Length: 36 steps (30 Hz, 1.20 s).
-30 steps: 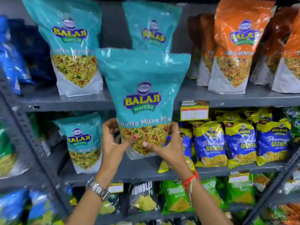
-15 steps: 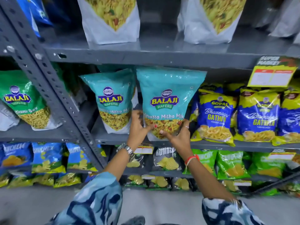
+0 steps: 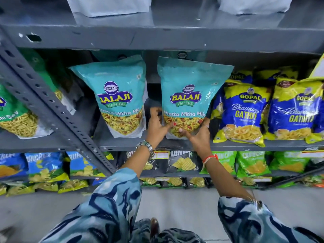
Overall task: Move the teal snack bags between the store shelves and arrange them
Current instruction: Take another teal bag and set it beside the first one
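Setting the Khatta Mitha Mix bag [image 3: 190, 95] on the middle shelf [image 3: 236, 146], just beside its twin bag [image 3: 119, 97]. Left hand [image 3: 157, 125] and right hand [image 3: 198, 132] clasp its bottom corners, fingers curled round. Letting go and straightening looks like what's left.

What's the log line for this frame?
stage: placing | held: right teal bag | left hand, right hand: grip on bag | neighbour: left teal bag

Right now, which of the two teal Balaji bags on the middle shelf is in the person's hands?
The right-hand teal bag, next to the blue Gopal packets. The left hand and right hand grip its lower corners; the left-hand teal bag stands untouched.
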Motion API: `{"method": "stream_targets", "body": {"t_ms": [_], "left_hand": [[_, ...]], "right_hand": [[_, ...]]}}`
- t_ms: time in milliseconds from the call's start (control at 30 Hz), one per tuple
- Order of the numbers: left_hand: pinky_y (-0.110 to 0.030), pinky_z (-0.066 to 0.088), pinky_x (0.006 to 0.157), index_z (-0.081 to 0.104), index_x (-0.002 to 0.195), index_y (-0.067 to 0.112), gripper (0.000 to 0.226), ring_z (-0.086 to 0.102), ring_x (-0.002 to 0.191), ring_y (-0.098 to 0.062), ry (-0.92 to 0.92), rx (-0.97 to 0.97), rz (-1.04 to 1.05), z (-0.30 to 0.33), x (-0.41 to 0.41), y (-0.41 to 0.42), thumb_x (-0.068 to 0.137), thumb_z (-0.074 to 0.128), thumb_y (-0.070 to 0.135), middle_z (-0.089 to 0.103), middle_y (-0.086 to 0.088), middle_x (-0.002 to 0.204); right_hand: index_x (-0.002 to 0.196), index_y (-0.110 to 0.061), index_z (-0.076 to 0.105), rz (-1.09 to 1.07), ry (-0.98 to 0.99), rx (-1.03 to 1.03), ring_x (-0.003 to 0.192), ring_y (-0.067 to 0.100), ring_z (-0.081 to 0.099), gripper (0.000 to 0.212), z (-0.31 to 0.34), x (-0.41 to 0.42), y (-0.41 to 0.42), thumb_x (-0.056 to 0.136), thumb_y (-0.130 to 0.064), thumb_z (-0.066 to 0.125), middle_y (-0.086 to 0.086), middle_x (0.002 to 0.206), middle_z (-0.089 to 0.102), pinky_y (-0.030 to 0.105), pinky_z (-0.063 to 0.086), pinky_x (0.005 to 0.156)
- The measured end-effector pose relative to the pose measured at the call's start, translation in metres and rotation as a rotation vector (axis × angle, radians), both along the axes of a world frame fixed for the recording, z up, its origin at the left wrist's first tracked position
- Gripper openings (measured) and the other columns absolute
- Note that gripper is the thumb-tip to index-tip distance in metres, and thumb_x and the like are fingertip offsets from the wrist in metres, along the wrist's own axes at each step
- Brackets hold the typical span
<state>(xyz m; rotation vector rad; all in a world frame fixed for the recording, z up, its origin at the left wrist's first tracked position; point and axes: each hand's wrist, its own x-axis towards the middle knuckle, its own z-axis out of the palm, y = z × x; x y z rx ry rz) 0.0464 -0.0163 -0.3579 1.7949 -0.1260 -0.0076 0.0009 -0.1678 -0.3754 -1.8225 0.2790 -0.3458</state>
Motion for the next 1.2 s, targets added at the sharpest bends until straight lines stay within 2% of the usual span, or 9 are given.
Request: {"method": "stream_targets", "body": {"t_ms": [133, 267, 433, 667, 767, 833, 933, 1100, 1200], "left_hand": [[-0.05, 0.048, 0.099, 0.035, 0.114, 0.005, 0.064, 0.055, 0.118, -0.035, -0.022, -0.003, -0.011, 0.0, 0.004, -0.001, 0.068, 0.079, 0.012, 0.052, -0.011, 0.116], [-0.045, 0.048, 0.098, 0.033, 0.11, 0.017, 0.074, 0.055, 0.118, -0.034, -0.042, -0.017, -0.007, 0.003, 0.0, 0.0, 0.057, 0.079, 0.039, 0.051, -0.007, 0.115], [-0.053, 0.047, 0.099, 0.032, 0.112, 0.015, 0.066, 0.055, 0.118, -0.034, -0.04, 0.003, 0.0, 0.001, -0.001, -0.001, 0.067, 0.081, 0.013, 0.051, -0.02, 0.127], [-0.055, 0.046, 0.1, 0.031, 0.126, 0.003, 0.077, 0.051, 0.123, -0.033, -0.029, 0.047, -0.042, 0.004, 0.0, -0.001, 0.068, 0.08, 0.016, 0.047, -0.019, 0.133], [-0.048, 0.041, 0.108, 0.027, 0.134, 0.004, 0.082, 0.045, 0.13, -0.029, -0.048, 0.035, -0.051, 0.006, -0.003, 0.0, 0.071, 0.078, 0.012, 0.043, -0.017, 0.139], [-0.044, 0.037, 0.111, 0.027, 0.138, 0.005, 0.083, 0.04, 0.134, -0.028, -0.103, 0.012, 0.0, 0.011, -0.009, 0.001, 0.072, 0.077, 0.014, 0.04, -0.017, 0.144], [-0.036, 0.04, 0.107, 0.037, 0.133, 0.004, 0.069, 0.044, 0.13, -0.027, -0.267, -0.008, 0.143, 0.028, -0.022, 0.0, 0.076, 0.074, 0.011, 0.044, -0.018, 0.14], [-0.021, 0.043, 0.097, 0.05, 0.121, 0.007, 0.042, 0.052, 0.115, -0.017, -0.543, 0.032, 0.22, 0.078, -0.048, -0.013, 0.084, 0.065, 0.018, 0.055, -0.007, 0.124], [-0.03, 0.048, 0.09, 0.052, 0.118, 0.013, 0.035, 0.056, 0.104, -0.017, -0.696, 0.033, 0.175, 0.115, -0.061, -0.029, 0.085, 0.062, 0.02, 0.054, -0.001, 0.115]], "right_hand": [[0.123, -0.009, 0.03, 0.025, -0.002, 0.011, 0.108, 0.013, 0.053, 0.084, -0.001, 0.005, -0.005, 0.061, -0.023, 0.085, 0.002, 0.115, 0.053, 0.022, 0.044, 0.09], [0.124, -0.007, 0.03, 0.044, -0.012, 0.021, 0.108, 0.013, 0.053, 0.084, -0.004, 0.005, -0.008, 0.062, -0.021, 0.085, 0.002, 0.116, 0.053, 0.005, 0.043, 0.082], [0.127, -0.009, 0.029, 0.066, -0.017, 0.059, 0.11, 0.011, 0.053, 0.086, -0.005, 0.004, -0.011, 0.062, -0.02, 0.085, 0.002, 0.12, 0.053, 0.0, 0.042, 0.08], [0.129, -0.011, 0.03, 0.084, 0.002, 0.058, 0.114, 0.016, 0.054, 0.09, -0.001, 0.001, -0.014, 0.059, -0.023, 0.086, 0.003, 0.122, 0.054, 0.018, 0.046, 0.091], [0.131, -0.009, 0.033, 0.072, -0.027, 0.088, 0.117, 0.014, 0.053, 0.089, 0.003, -0.004, -0.019, 0.061, -0.024, 0.086, 0.005, 0.127, 0.054, 0.009, 0.046, 0.089], [0.133, -0.01, 0.036, 0.03, -0.074, 0.122, 0.123, 0.014, 0.052, 0.088, 0.008, -0.01, -0.023, 0.062, -0.032, 0.084, 0.008, 0.133, 0.054, 0.021, 0.045, 0.101], [0.127, -0.016, 0.039, -0.07, -0.17, 0.161, 0.125, 0.015, 0.046, 0.072, 0.03, -0.022, -0.027, 0.069, -0.027, 0.08, 0.003, 0.131, 0.049, 0.03, 0.04, 0.106], [0.107, -0.019, 0.051, -0.191, -0.397, 0.145, 0.103, 0.008, 0.055, 0.034, 0.094, -0.044, -0.026, 0.079, -0.01, 0.068, -0.001, 0.108, 0.058, 0.027, 0.052, 0.083], [0.094, -0.021, 0.057, -0.265, -0.538, 0.145, 0.092, 0.009, 0.057, 0.021, 0.136, -0.052, -0.025, 0.082, -0.004, 0.06, -0.003, 0.096, 0.062, 0.024, 0.051, 0.07]]}}
